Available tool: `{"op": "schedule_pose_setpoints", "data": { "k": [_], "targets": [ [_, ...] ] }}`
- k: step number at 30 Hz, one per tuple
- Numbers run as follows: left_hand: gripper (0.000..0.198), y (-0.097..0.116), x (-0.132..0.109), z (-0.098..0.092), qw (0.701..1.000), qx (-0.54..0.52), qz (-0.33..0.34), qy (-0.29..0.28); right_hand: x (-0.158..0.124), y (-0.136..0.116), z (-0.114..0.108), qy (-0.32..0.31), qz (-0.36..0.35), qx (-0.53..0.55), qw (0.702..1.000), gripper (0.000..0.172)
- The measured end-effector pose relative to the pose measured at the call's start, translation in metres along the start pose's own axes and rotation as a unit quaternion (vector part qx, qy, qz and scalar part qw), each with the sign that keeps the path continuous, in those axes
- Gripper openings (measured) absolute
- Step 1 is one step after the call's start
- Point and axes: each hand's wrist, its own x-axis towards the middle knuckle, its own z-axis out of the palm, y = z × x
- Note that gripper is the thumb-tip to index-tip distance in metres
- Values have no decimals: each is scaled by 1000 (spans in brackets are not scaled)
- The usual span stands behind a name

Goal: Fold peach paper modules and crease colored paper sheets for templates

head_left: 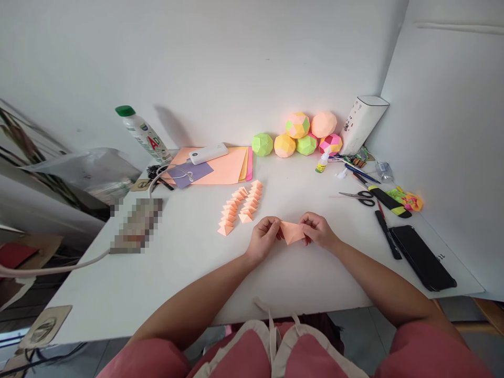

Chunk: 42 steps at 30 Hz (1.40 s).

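Object [137, 226] near left edge of table [189, 278] pixelated, unidentifiable. Fingers of left hand [264, 237] partly hidden behind peach paper [292, 232].

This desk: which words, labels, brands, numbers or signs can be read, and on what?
"AD", in red, on the green-capped white bottle.
Too small or blurred to read: the blue badge on that bottle; the yellow label on the small squeeze bottle; dark marks on the upright white container; a dark mark on the tabletop.

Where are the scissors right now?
In the head view, the scissors lie on the right side of the white table, beyond the person's right hand and just left of the black-and-yellow tool.
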Motion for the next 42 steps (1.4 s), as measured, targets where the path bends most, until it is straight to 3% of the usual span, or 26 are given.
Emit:
{"op": "schedule_pose_setpoints", "data": {
  "k": [14, 23, 28, 34, 42],
  "targets": [
    [52, -1, 1, 2, 1000, -5, -20, 7, -2, 1, 3, 32, -45, -68, 996, 12],
    [56, -3, 1, 1, 1000, 6, -6, 1, -1, 9, 4, -8, -84, -92, 992, 14],
    [56, -3, 1, -2, 1000, 15, -3, -12, 3, 11, 1, -45, -51, -26, 997, 16],
    [60, 0, -1, -3, 998, 26, -13, -54, 7, 10, -1, -36, 3, 51, 998, 33],
    [49, -3, -3, -2, 996, 19, -24, -88, 4, 7, 1, -28, 2, 63, 998, 25]
  ]
}}
